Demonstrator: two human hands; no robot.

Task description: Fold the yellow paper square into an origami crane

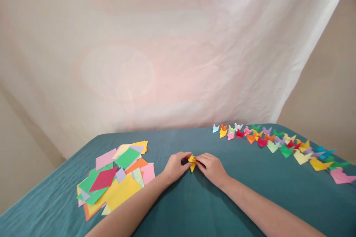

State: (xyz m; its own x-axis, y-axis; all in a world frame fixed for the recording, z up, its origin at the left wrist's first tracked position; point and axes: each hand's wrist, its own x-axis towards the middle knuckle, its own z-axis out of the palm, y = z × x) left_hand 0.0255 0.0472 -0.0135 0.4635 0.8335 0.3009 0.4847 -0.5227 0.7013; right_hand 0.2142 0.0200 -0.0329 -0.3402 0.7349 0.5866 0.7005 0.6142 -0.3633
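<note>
Between my two hands, near the middle of the table, is a small folded yellow origami bird (192, 163). My left hand (175, 165) pinches its left side with thumb and fingers. From the right, my right hand (211, 167) grips the other side with its fingertips. The bird's pointed lower end shows below the fingers, and its edges are partly hidden by them.
Loose square sheets of coloured paper (103, 179) lie in an overlapping pile at the left. Rows of folded paper birds (286, 151) in many colours run along the right side. A green-blue cloth (178, 207) covers the table, and a pale sheet (178, 63) hangs behind.
</note>
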